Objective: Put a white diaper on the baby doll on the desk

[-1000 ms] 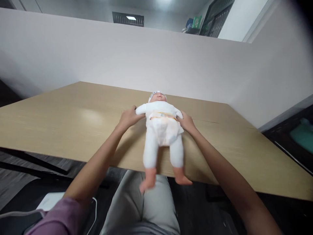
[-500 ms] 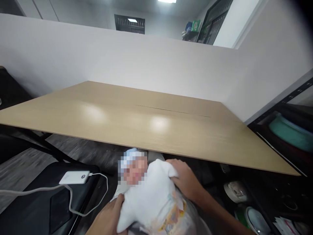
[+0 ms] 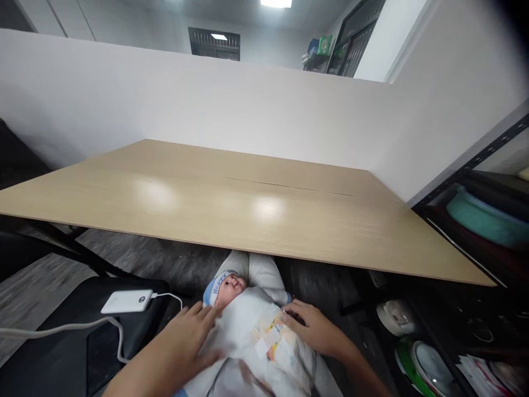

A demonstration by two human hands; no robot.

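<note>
A baby doll (image 3: 231, 288) in a blue and white cap lies on the wearer's lap, its head toward the table. White clothing (image 3: 233, 325) covers its body, and a piece with a colourful print (image 3: 270, 333) and a white strip lies across its middle. My left hand (image 3: 188, 336) is open at the doll's left side, fingers spread by its head and shoulder; the thumb is blurred. On the other side, my right hand (image 3: 309, 325) rests against the doll's arm and the printed piece, fingers bent and apart from the thumb. The doll's lower end is partly cut off.
A wooden table (image 3: 215, 209) spans the front, with a white partition (image 3: 248, 110) behind. At left, a black chair (image 3: 49, 336) holds a white power bank (image 3: 127, 301) with a cable, and a dark phone (image 3: 101, 358). A dark shelf (image 3: 433, 325) with several items stands at right.
My left hand has let go of the white clothing and opened beside the doll's head. My right hand has loosened and slid lower. The clothing now lies flatter, and the doll is lower.
</note>
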